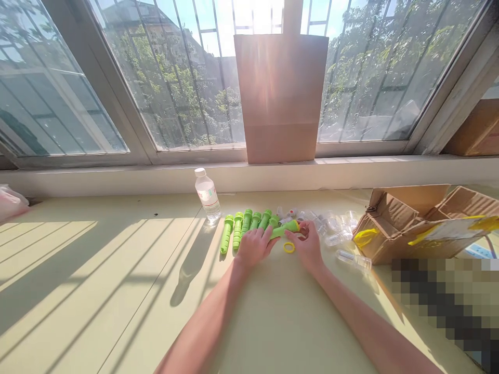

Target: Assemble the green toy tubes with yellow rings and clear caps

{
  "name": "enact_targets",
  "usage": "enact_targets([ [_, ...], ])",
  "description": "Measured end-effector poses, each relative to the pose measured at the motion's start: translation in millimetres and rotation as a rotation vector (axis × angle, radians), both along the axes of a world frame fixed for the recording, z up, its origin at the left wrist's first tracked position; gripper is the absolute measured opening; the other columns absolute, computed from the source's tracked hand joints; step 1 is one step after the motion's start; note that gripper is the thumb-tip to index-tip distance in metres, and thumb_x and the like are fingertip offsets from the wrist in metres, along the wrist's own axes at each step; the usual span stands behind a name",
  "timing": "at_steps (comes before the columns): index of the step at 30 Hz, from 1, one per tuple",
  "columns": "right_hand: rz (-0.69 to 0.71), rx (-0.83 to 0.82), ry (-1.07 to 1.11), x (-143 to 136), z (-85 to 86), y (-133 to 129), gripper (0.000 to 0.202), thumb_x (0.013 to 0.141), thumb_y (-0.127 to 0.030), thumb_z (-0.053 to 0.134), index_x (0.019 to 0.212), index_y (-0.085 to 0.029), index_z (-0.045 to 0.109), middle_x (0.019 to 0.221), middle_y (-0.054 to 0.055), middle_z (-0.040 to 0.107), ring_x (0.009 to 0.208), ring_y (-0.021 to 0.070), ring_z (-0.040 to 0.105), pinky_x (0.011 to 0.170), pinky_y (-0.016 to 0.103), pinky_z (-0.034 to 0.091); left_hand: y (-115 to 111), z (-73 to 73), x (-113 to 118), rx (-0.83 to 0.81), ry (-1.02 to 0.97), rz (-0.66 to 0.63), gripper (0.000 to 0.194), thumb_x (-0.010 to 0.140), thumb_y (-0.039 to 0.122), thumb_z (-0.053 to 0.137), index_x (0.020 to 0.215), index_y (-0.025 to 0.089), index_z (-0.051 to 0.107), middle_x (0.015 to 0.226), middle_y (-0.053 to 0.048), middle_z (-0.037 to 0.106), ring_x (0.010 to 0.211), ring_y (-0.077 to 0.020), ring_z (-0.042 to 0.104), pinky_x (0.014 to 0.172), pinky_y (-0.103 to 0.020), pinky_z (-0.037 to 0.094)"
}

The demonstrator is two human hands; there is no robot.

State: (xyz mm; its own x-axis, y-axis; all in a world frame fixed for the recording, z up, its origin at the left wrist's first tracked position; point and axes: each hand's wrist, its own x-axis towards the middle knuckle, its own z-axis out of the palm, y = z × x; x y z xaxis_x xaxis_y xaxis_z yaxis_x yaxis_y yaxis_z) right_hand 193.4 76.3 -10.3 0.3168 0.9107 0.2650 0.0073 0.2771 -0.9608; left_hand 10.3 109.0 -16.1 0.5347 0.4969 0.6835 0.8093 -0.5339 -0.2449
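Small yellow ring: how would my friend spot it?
Find the tall brown cardboard sheet at the window. Below it, a left hand and right hand hold a green plastic tube. The ring lies just nearer you, an open circle, unlike that long tube.

Bright green tubes (236, 231) of ridged, moulded plastic and a green plastic tube with a yellow end (286, 229) in the hands (255, 246) appear fairly smooth, beside a smooth yellow ring (289, 248), glossy clear plastic cylinders (354, 259) and a transparent plastic bottle with a white cap (208, 196). The pale yellow-green worktop (128, 332) looks smooth with a soft sheen. The upright brown cardboard panel (281, 104) is flat and matt, the open brown cardboard box (424, 244) is matt with rougher edges and glossy yellow tape (365, 237), and the window frame (117, 104) is dull grey metal.
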Motion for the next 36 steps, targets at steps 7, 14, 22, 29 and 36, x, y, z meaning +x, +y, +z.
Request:
enact_targets([
  [7, -0.015, 0.003, 0.006, 0.5, 0.2, 0.8, 0.047, 0.067, -0.049, 0.082, 0.085, -0.025, 0.046, 0.111, 0.006, 0.070, 0.082, 0.0194, 0.069, 0.062, 0.031, 0.057, -1.8, 0.5, 1.5, -0.015, 0.021, -0.019, 0.043, 0.101, 0.050, 0.042, 0.102, 0.017, 0.069, 0.058, -0.003, 0.060, 0.056, -0.0198, 0.059, 0.052, -0.032, 0.032],
  [14, -0.013, -0.002, 0.001, 2.5, -1.0, 1.3, 0.047, 0.066, -0.048, 0.083, 0.082, -0.024, 0.047, 0.109, 0.007, 0.070, 0.077, 0.0191, 0.070, 0.060, 0.030, 0.056, -2.2, -1.2, 0.7, -0.112, 0.010, -0.008, 0.040, 0.100, 0.049, 0.042, 0.100, 0.019, 0.069, 0.062, -0.005, 0.061, 0.060, -0.0208, 0.060, 0.058, -0.033, 0.036],
  [22, -0.018, 0.006, -0.020, -0.1, 0.1, 0.3, 0.048, 0.067, -0.052, 0.082, 0.081, -0.024, 0.045, 0.117, 0.007, 0.068, 0.081, 0.0193, 0.070, 0.061, 0.030, 0.057, -0.2, -2.0, -0.5, -0.019, -0.045, -0.004, 0.039, 0.100, 0.050, 0.046, 0.106, 0.018, 0.068, 0.067, -0.004, 0.064, 0.063, -0.0204, 0.062, 0.056, -0.031, 0.036],
  [29, -0.033, -0.034, 0.062, -2.9, -2.3, 0.9, 0.048, 0.068, -0.052, 0.081, 0.083, -0.025, 0.045, 0.115, 0.006, 0.069, 0.077, 0.0186, 0.071, 0.059, 0.030, 0.057, 4.4, -2.0, -2.1, -0.023, -0.066, 0.007, 0.036, 0.099, 0.052, 0.048, 0.108, 0.022, 0.067, 0.072, -0.003, 0.063, 0.065, -0.0184, 0.062, 0.057, -0.028, 0.038],
  [36, -0.031, -0.044, 0.087, -1.2, -1.4, 0.6, 0.050, 0.066, -0.052, 0.083, 0.086, -0.024, 0.046, 0.109, 0.006, 0.070, 0.072, 0.0177, 0.071, 0.056, 0.028, 0.057, 4.5, -4.0, -3.2, 0.018, -0.033, -0.040, 0.021, 0.101, 0.035, 0.049, 0.105, 0.024, 0.066, 0.084, -0.004, 0.068, 0.069, -0.0167, 0.064, 0.058, -0.027, 0.039],
])
